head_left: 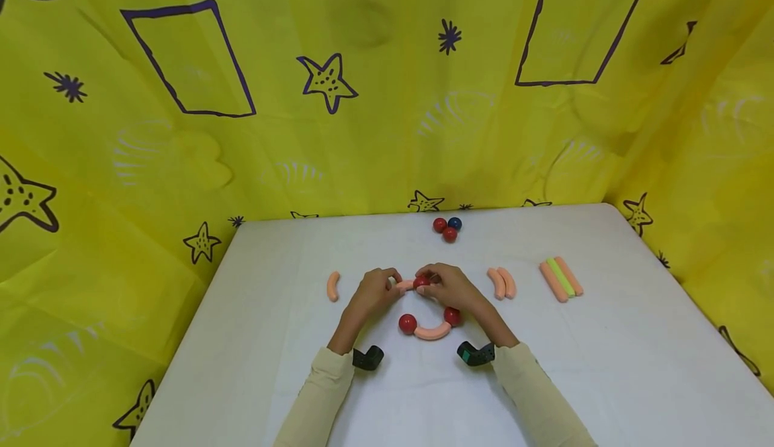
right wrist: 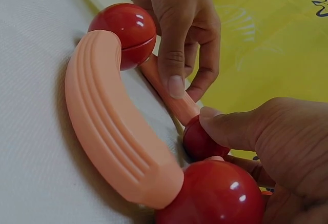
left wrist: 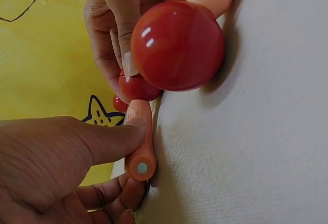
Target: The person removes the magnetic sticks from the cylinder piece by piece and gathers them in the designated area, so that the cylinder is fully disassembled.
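My left hand point(head_left: 376, 292) pinches an orange ribbed rod point(left wrist: 142, 144) between thumb and fingers; a pale round disc shows in its near end. The rod's other end touches a red ball point(right wrist: 201, 139), which my right hand point(head_left: 450, 287) holds between thumb and fingers. Nearer to me lies a curved orange rod point(head_left: 432, 333), joined at its ends to a left red ball point(head_left: 408, 324) and a right red ball point(head_left: 452, 316). A bit of orange shows at the right ball's far side in the right wrist view; my right hand hides the rest.
Two red balls and a blue ball point(head_left: 455, 223) sit together at the back. A curved orange rod point(head_left: 332, 286) lies left. To the right are two curved orange rods point(head_left: 501, 283), then straight orange rods beside a green rod point(head_left: 561, 277). A yellow patterned curtain point(head_left: 387, 151) hangs behind the table.
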`<action>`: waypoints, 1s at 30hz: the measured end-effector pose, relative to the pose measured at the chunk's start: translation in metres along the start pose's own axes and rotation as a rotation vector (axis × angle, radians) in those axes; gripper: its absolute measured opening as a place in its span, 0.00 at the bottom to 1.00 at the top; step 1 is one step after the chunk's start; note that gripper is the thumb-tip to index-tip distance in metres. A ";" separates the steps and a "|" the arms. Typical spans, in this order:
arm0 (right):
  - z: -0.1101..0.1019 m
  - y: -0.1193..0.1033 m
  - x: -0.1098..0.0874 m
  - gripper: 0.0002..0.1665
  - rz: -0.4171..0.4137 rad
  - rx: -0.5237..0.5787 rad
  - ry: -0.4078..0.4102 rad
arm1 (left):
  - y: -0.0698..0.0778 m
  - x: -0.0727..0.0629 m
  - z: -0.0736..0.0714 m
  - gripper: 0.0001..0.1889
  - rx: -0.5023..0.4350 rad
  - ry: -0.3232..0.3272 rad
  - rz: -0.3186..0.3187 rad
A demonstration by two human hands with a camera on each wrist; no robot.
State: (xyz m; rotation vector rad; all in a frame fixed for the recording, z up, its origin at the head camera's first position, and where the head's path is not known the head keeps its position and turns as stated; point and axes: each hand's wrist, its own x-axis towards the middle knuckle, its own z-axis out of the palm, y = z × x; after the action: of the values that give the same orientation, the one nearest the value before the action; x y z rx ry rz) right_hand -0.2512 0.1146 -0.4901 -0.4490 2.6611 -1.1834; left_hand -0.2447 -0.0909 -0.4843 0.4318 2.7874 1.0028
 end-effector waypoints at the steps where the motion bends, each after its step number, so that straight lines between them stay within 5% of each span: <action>1: 0.000 0.000 0.000 0.16 0.002 -0.001 0.000 | 0.000 0.000 0.000 0.08 0.002 -0.001 0.002; 10: -0.004 0.001 -0.002 0.17 -0.043 0.000 0.018 | 0.000 -0.003 -0.007 0.13 -0.037 -0.019 0.067; 23: -0.002 0.004 -0.003 0.17 -0.073 0.005 0.031 | -0.001 -0.004 -0.005 0.17 -0.024 -0.006 0.061; 30: -0.001 0.004 -0.004 0.17 -0.068 0.026 0.027 | -0.001 -0.009 -0.005 0.17 -0.069 0.026 -0.008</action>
State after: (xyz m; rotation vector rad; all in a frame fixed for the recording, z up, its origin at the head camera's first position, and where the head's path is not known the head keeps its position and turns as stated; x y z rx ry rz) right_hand -0.2488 0.1193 -0.4918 -0.5266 2.6694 -1.2499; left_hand -0.2379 -0.0979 -0.4808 0.4013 2.7652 1.1076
